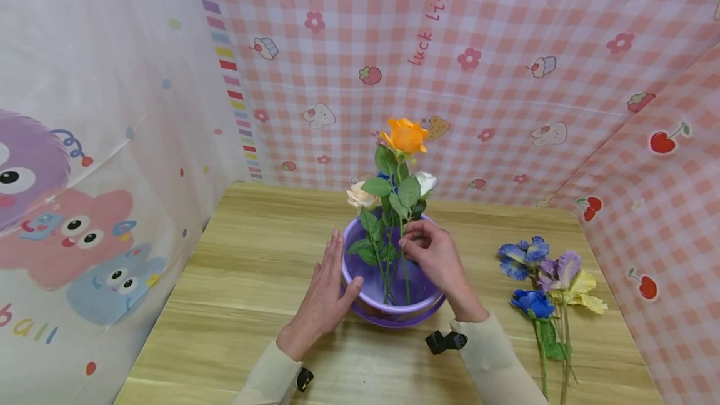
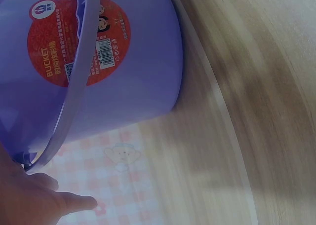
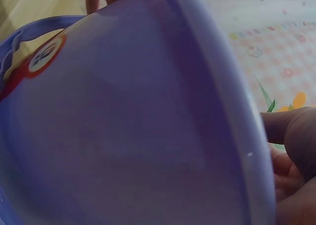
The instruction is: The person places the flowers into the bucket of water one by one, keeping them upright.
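A purple bucket [image 1: 360,302] stands on the wooden table with several artificial flowers upright in it. Over its rim, my right hand [image 1: 441,258] pinches the green stem of an orange rose [image 1: 406,136], the tallest bloom. A peach rose [image 1: 360,195] and a white rose [image 1: 425,183] stand lower beside it; a bit of blue petal shows behind the leaves. With fingers straight, my left hand [image 1: 323,289] rests against the bucket's left side. The left wrist view shows the bucket's red label [image 2: 79,42] and handle [image 2: 74,101]. In the right wrist view the bucket wall [image 3: 123,111] hides the stems.
On the right of the table [image 1: 247,280] lie a blue rose [image 1: 532,304], a blue-violet iris [image 1: 523,258], a light purple iris [image 1: 559,270] and a yellow flower [image 1: 582,290], their stems toward the front edge. Patterned cloth [image 1: 506,99] hangs behind and at the sides.
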A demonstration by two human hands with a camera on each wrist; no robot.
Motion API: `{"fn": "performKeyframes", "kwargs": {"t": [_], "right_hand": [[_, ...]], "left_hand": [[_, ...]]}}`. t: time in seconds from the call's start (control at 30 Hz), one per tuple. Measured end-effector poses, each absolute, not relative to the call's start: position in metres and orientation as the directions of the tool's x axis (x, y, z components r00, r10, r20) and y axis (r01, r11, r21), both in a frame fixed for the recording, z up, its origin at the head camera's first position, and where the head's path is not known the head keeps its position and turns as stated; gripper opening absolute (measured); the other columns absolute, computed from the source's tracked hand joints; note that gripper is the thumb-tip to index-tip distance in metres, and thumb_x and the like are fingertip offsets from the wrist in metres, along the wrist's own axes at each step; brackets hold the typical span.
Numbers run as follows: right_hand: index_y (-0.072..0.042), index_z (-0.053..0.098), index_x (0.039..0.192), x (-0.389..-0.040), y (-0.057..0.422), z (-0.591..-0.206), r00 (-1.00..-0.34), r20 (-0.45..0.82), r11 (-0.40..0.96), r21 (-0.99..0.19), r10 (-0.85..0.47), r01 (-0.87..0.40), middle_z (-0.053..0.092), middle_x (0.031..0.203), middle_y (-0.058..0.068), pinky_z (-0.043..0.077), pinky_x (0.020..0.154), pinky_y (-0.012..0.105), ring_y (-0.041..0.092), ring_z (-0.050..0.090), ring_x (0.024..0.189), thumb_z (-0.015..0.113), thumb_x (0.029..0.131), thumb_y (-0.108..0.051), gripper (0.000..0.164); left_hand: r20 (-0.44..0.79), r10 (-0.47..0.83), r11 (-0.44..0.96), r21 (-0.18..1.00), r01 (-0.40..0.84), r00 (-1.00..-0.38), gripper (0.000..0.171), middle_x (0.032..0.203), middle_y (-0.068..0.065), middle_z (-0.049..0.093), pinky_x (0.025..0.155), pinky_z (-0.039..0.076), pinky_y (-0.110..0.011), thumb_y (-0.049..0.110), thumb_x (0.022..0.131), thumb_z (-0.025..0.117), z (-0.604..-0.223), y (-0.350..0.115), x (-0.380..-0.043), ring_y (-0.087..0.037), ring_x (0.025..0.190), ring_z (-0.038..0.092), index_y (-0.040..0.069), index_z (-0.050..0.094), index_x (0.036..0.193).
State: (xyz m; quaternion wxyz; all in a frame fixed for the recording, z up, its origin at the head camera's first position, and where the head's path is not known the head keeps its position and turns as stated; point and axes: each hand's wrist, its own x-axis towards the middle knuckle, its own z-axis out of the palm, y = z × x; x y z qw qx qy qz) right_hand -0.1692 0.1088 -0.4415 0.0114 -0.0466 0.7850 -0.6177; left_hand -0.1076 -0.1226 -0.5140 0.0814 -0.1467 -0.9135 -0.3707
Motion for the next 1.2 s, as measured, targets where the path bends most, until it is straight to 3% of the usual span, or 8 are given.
{"fn": "performKeyframes", "kwargs": {"t": [0.4, 0.77, 1.0, 1.2], "right_hand": [[0.0, 0.071, 0.103, -0.171, 0.108, -0.445, -0.983, 0.089, 0.487, -0.859, -0.162, -0.158, 0.074, 0.093, 0.011, 0.057, 0.07, 0.023, 0.019, 0.069, 0.08, 0.076, 0.087, 0.001, 0.016], [-0.006, 0.071, 0.097, -0.18, 0.107, -0.446, -0.981, 0.045, 0.61, -0.777, -0.191, -0.155, 0.073, 0.086, 0.002, 0.057, 0.074, 0.033, 0.017, 0.068, 0.079, 0.076, 0.085, -0.005, 0.013], [-0.006, 0.07, 0.096, -0.184, 0.106, -0.447, -0.977, -0.024, 0.643, -0.756, -0.211, -0.121, 0.073, 0.084, 0.001, 0.056, 0.071, 0.033, 0.015, 0.066, 0.075, 0.075, 0.085, -0.006, 0.012], [-0.004, 0.075, 0.104, -0.185, 0.105, -0.447, -0.973, -0.061, 0.669, -0.736, -0.222, -0.106, 0.077, 0.087, 0.002, 0.057, 0.069, 0.032, 0.014, 0.068, 0.073, 0.076, 0.086, -0.008, 0.018]], "left_hand": [[0.26, 0.204, 0.677, 0.659, 0.328, -0.944, 0.084, 0.174, 0.0, -0.007, 0.116, 0.022, -0.073, 0.048, 0.106, 0.045, -0.515, -0.123, -0.108, -0.029, 0.158, 0.006, 0.012, 0.0, 0.167], [0.256, 0.203, 0.676, 0.662, 0.324, -0.945, 0.084, 0.174, 0.0, -0.007, 0.117, 0.021, -0.073, 0.049, 0.106, 0.045, -0.515, -0.123, -0.107, -0.028, 0.158, 0.005, 0.012, 0.0, 0.167], [0.261, 0.204, 0.679, 0.656, 0.328, -0.944, 0.084, 0.174, -0.002, -0.005, 0.116, 0.023, -0.073, 0.049, 0.106, 0.044, -0.515, -0.123, -0.108, -0.027, 0.159, 0.005, 0.012, 0.001, 0.167], [0.255, 0.205, 0.677, 0.66, 0.325, -0.945, 0.084, 0.174, -0.001, -0.006, 0.117, 0.022, -0.073, 0.05, 0.106, 0.044, -0.514, -0.123, -0.108, -0.027, 0.159, 0.005, 0.013, -0.001, 0.167]]}}
